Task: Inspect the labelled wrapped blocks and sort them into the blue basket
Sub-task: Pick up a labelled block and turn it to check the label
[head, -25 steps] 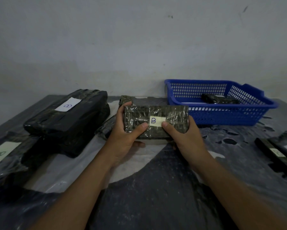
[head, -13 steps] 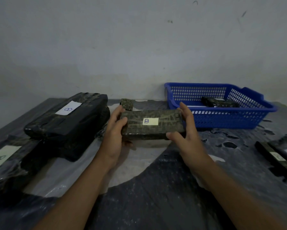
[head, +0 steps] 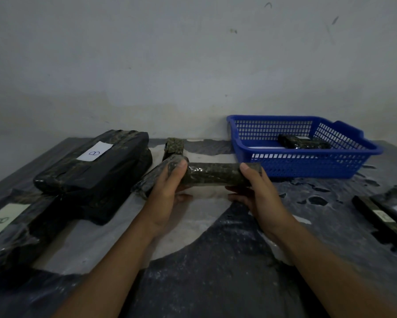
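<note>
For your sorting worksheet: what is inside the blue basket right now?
Inside the blue basket lies one dark wrapped block near the back, with something pale on the floor beside it. The front wall hides the rest of the floor, and no label is readable.

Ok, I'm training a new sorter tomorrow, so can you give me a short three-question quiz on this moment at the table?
1. True or false: the blue plastic mesh basket already holds a wrapped block.
2. Which letter is written on the white label of the large black wrapped block at the left? A) A B) B C) C
3. Fill in: the slim plastic-wrapped dark block in mid-table is held by ____ hand(s), turned so its label cannot be seen.

Key
1. True: a small dark wrapped block lies inside.
2. B
3. Both: the left hand grips one end, the right hand the other.
</note>
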The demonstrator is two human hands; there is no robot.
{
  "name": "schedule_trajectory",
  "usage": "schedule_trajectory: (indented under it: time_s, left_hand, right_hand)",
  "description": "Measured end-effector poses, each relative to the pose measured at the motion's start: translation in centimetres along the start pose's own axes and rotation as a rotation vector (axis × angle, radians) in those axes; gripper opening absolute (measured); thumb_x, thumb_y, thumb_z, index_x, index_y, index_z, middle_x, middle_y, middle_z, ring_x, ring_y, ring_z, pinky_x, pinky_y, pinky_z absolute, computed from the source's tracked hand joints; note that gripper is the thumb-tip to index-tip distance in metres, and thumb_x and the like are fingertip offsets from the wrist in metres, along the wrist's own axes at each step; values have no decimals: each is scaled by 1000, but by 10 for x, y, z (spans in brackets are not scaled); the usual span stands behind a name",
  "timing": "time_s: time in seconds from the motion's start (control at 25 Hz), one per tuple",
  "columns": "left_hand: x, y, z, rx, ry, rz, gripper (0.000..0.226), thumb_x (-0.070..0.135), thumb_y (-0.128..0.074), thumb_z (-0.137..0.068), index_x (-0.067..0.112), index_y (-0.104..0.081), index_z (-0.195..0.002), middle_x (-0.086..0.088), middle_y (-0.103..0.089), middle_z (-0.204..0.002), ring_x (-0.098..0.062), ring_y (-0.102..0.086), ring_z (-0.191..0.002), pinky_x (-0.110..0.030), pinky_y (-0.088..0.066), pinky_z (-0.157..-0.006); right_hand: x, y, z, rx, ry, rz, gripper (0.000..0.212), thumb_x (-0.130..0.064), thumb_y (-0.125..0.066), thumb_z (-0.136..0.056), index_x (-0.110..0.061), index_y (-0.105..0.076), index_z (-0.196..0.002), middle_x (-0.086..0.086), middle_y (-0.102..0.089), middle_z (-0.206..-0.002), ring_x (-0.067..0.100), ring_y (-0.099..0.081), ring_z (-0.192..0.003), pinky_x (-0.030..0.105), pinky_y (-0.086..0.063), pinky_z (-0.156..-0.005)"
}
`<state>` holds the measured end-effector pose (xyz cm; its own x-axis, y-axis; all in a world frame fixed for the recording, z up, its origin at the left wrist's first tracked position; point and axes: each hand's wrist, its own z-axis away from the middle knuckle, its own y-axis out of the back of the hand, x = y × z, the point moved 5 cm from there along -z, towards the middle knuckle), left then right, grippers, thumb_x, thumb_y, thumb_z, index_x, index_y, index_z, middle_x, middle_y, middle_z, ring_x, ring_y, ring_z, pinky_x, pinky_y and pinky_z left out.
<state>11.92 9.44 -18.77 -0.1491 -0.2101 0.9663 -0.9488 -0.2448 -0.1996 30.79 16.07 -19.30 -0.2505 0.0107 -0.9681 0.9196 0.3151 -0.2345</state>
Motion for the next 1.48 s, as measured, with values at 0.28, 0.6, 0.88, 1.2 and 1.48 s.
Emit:
schedule_trajectory:
  time_s: [0.28,0.6,0.88,1.2,1.48]
  left_hand:
    - [-7,3,-2,43,5,-30,51,48,-73,-83,19,-63,-124,-9,-74,-118,-29,-71,-110,-44,-61,-81]
    - [-5,2,-1,65,-50,-68,55,58,-84,-70,25,-66,-110,-1,-77,-103,-20,-74,-98,-35,-58,-72]
    - [-2,-3,-1,116,-103,-122,43,48,-77,-66,30,-65,-103,13,-77,-87,-7,-74,-84,-29,-57,-67]
    - [1,-7,4,126,-151,-122,45,48,-79,-67,26,-66,-104,4,-77,-92,-13,-76,-87,-29,-60,-69]
    - [-1,-6,0,149,-141,-127,33,32,-84,-75,28,-65,-101,9,-78,-89,-10,-76,-84,-27,-59,-70]
  right_hand:
    - [3,4,-4,48,24,26,15,-32,-65,-98,-21,-63,-108,10,-72,-112,25,-73,-100,37,-60,-79]
    - [-1,-1,3,-5,29,80,47,-51,-75,-73,-26,-63,-111,6,-74,-112,23,-75,-99,35,-60,-81]
    - [2,2,3,85,68,167,30,-42,-83,-81,-30,-68,-104,1,-77,-104,21,-76,-98,47,-61,-93]
    - [-2,-2,8,122,98,212,66,-57,-92,-57,-28,-66,-110,-4,-78,-103,14,-76,-95,43,-60,-93]
    - [0,-2,5,119,87,187,51,-40,-93,-70,-24,-67,-111,-1,-79,-103,16,-77,-95,45,-61,-92]
